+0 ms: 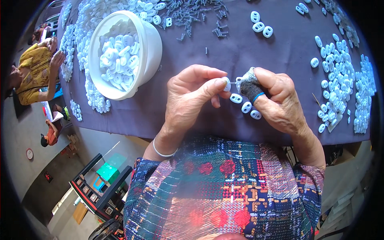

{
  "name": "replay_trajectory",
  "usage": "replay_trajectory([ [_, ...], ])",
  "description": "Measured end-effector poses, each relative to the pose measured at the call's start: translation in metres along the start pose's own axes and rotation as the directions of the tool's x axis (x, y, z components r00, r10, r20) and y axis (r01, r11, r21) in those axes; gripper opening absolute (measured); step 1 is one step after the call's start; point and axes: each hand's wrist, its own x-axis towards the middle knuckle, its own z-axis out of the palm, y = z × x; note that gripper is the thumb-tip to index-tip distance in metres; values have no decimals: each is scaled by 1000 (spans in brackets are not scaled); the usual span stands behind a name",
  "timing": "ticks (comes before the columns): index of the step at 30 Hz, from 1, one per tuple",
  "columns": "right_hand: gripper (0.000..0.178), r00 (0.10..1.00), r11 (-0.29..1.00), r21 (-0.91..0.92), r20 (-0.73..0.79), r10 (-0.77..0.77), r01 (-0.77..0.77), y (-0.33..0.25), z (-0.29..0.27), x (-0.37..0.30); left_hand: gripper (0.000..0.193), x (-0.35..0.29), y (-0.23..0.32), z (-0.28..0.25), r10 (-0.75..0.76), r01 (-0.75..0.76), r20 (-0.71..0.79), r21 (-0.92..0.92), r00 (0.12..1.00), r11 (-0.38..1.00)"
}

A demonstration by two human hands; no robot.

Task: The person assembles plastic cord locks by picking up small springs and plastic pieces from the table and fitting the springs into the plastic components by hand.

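Observation:
My left hand (196, 90) pinches a small white oval plastic piece (227, 84) between thumb and fingertips. Facing it, my right hand (280, 96) grips a second white piece (239, 83) with holes, partly covered by the fingers. Grey and black cloth covers wrap fingertips of that hand, with a blue band on one. A thin metal spring (233, 83) bridges the gap between the two pieces; which one it is seated in, I cannot tell. Just below the hands, several white two-hole oval cord locks (246, 107) lie on the dark tablecloth (192, 120).
A white bucket (150, 52) full of white pieces stands at left, with heaps of them around it. Loose springs (192, 16) lie at the far middle, and a single spring (206, 51) lies nearer. More cord locks (336, 80) spread at right. A person in yellow (34, 74) sits far left.

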Motion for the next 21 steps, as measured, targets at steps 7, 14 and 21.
replay_trajectory([
  [7,10,1000,1000,-17,8,-21,21,-1,-1,0,16,0,1,-1,-18,18,21,-18,1000,1000],
  [14,10,1000,999,-24,-5,-24,24,0,1,0,16,0,2,0,-22,21,13,8,1000,1000],
  [21,9,999,996,-77,29,-39,41,2,1,0,17,0,1,-2,-22,22,22,-19,1000,1000],
])
